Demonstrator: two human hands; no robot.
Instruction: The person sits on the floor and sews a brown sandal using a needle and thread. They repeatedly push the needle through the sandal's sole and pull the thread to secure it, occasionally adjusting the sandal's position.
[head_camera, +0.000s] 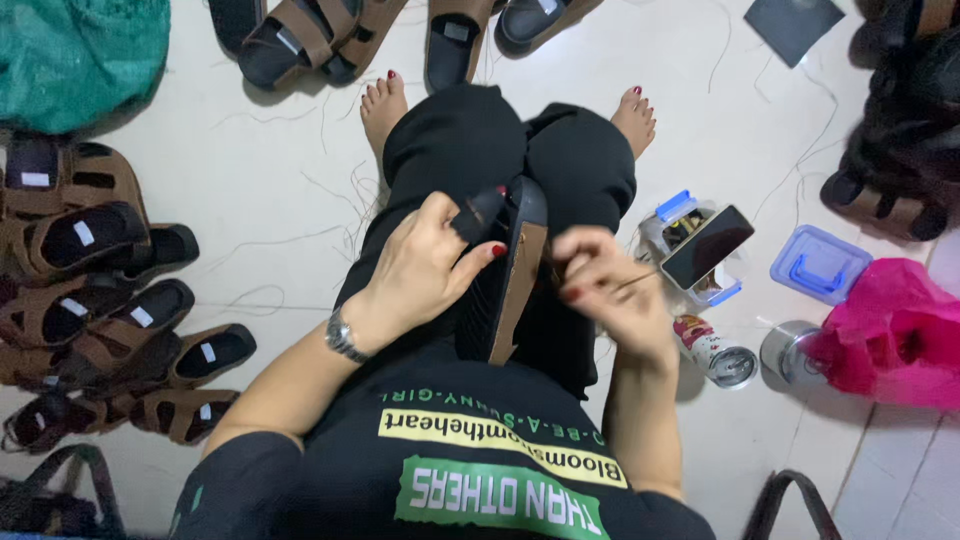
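I see the sandal (505, 275) at frame centre, on edge on the lap, long axis running top to bottom. My left hand (425, 265) clamps its left side; my right hand (605, 285), touching its right edge, pinches a needle (640, 280).

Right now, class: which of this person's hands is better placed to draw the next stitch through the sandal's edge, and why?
Probably the right hand: it pinches a thin needle beside the sandal edge. The left hand is occupied, gripping the sandal upright on the lap.
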